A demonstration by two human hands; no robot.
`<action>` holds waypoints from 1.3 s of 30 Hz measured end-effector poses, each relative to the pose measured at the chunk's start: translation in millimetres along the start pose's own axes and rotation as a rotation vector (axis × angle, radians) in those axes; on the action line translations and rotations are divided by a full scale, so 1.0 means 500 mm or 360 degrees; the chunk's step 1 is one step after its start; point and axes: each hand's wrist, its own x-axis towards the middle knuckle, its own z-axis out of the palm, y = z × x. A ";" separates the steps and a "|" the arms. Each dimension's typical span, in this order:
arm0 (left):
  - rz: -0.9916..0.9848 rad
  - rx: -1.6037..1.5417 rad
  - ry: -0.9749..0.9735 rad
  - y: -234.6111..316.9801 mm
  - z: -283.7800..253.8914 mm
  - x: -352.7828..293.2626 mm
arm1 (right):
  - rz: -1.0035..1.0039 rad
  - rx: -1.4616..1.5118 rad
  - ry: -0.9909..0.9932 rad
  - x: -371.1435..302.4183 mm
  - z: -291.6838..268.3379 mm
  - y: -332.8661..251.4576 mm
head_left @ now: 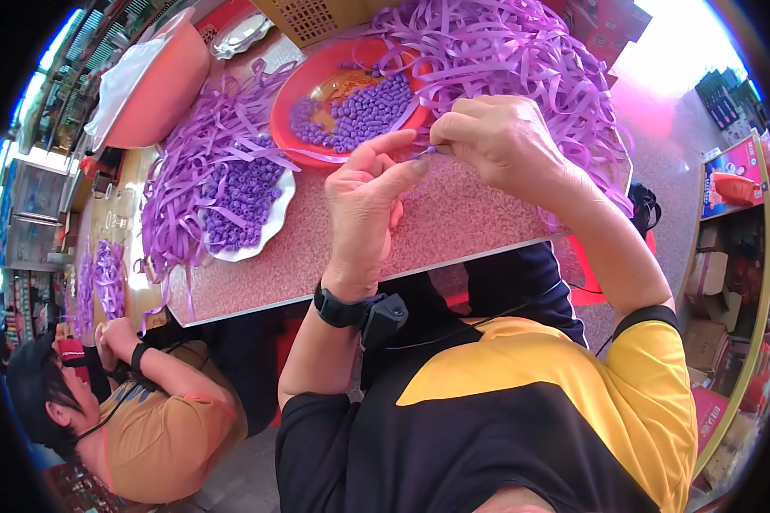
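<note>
Above the table's near part, my two hands are close together. My left hand (364, 201) is closed, thumb and fingers drawn together on a thin purple ribbon (318, 156). My right hand (500, 141) pinches at a small purple piece that looks like a bead (430, 150), right at its fingertips; the fingers partly cover it. Just beyond them a red-orange bowl (281, 107) holds many purple beads (368, 111). To the left, a white scalloped plate (274, 224) carries more purple beads (239, 201), with ribbons lying across them.
Heaps of purple ribbons (496, 51) cover the table (453, 209) behind my right hand and hang over its right edge. Left stand a large pink basin (158, 94) and more ribbons (175, 188). A yellow basket (308, 17) is at the back. Another person (162, 427) sits at lower left.
</note>
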 end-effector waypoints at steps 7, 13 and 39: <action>0.0002 0.0206 -0.0066 0.002 0.030 -0.014 | -0.0022 0.0100 0.0175 -0.039 0.001 -0.006; 0.0096 0.0479 -0.0076 -0.005 0.031 -0.026 | 0.0002 0.0180 0.0211 -0.072 -0.030 0.003; 0.0040 0.0695 -0.0052 0.077 -0.070 -0.045 | 0.0974 0.1496 0.0759 -0.126 -0.050 0.042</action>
